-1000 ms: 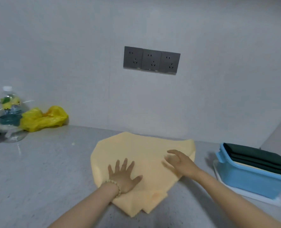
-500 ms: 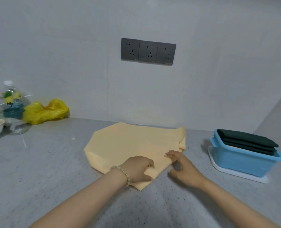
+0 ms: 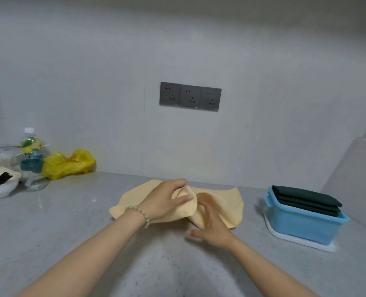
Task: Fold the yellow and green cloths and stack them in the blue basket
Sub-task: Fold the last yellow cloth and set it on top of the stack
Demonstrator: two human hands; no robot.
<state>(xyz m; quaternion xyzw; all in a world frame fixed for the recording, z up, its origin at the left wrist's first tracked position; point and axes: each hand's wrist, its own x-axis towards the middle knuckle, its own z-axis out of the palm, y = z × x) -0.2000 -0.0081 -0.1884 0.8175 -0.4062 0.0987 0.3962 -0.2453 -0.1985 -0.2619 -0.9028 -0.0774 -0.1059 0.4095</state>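
Note:
A pale yellow cloth (image 3: 225,202) lies on the grey counter in front of me. My left hand (image 3: 165,200), with a bead bracelet on its wrist, pinches a near corner of the cloth and lifts it up and back over the rest. My right hand (image 3: 212,224) lies flat, fingers straight, on the cloth's near right part, blurred by motion. To the right stands the blue basket (image 3: 302,228) with dark green folded cloths (image 3: 306,198) stacked in it, a yellow layer showing under them.
The basket stands on a white tray (image 3: 293,240). At the far left are a water bottle (image 3: 31,153), a crumpled yellow plastic bag (image 3: 68,161) and a white bowl (image 3: 0,185). A grey socket strip (image 3: 189,97) is on the wall. The counter turns up at the right.
My left hand went from pressing flat on the cloth to gripping its near corner and lifting it away from me. My right hand slid toward the cloth's near edge.

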